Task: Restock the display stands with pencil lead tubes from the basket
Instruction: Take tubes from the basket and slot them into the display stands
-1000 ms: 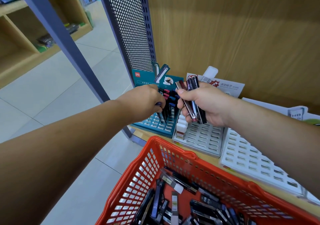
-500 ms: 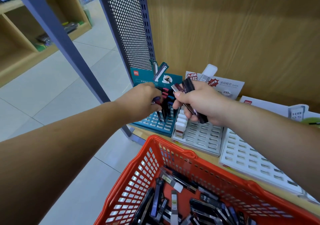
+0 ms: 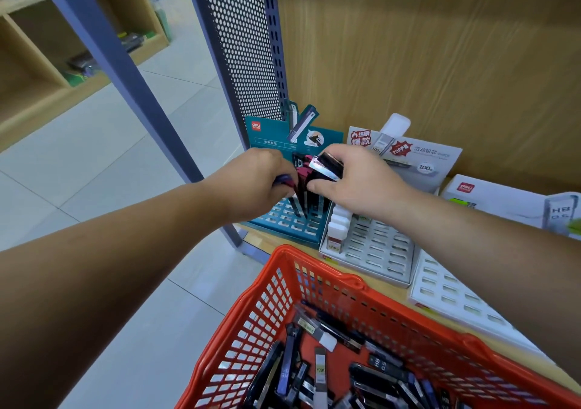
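A teal display stand [image 3: 284,220] sits on the shelf with several dark lead tubes [image 3: 303,199] standing in its slots. My left hand [image 3: 256,180] pinches one dark tube with a purple end over that stand. My right hand [image 3: 356,180] grips a bundle of dark tubes [image 3: 325,165], tilted toward the left hand above the teal stand. An orange basket [image 3: 284,286] at the bottom holds several more lead tubes [image 3: 317,374].
A grey stand [image 3: 377,248] with white tubes [image 3: 338,229] in its left column is beside the teal one. A white slotted stand [image 3: 452,295] lies further right. A perforated metal panel [image 3: 242,43] and wooden back wall rise behind. Tiled floor lies to the left.
My right hand has moved left with its bundle, from above the grey stand to above the teal stand, close to my left hand. My left hand stays at the teal stand.
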The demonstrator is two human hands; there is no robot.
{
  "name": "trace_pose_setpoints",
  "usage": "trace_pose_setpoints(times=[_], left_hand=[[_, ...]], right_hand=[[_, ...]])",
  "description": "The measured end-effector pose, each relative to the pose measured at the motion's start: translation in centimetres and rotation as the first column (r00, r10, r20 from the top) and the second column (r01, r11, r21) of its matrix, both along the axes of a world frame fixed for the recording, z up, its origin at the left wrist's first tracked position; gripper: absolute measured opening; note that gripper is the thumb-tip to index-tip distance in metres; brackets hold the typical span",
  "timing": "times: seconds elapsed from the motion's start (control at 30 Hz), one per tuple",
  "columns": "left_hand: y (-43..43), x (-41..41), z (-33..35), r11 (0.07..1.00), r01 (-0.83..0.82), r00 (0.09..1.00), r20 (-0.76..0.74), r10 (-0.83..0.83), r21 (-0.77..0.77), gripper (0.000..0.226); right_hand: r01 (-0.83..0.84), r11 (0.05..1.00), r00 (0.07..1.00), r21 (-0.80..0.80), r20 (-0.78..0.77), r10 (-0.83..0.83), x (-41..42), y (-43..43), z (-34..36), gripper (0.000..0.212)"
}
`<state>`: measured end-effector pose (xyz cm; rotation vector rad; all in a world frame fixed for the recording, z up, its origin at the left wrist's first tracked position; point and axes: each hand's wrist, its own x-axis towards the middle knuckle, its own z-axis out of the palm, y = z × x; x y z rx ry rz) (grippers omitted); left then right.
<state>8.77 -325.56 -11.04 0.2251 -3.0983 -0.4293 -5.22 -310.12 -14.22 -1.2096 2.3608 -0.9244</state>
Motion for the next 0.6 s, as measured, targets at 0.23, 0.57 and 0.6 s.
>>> trace_pose_setpoints(times=[0.23, 0.57, 0.6], left_hand=[[-0.14, 0.44, -0.08, 1.0, 0.015, 0.988, -0.155, -0.016, -0.008, 0.011], [0.45, 0.64, -0.81, 0.999, 0.049, 0.999, -0.007, -0.049, -0.024, 0.011], [0.57, 0.71, -0.81, 0.999, 0.047, 0.999, 0.0, -0.047, -0.02, 0.012]], right_hand=[[0.019, 0.997, 0.985, 0.071, -0.174, -0.006, 0.4, 0.04, 0.11, 0.021], [0.002, 0.998, 0.998, 0.056, -0.066, 0.002, -0.34, -0.14, 0.0, 0.023], [0.0, 0.999, 0.998, 0.051, -0.063, 0.003, -0.36, -0.15, -0.02, 0.022]])
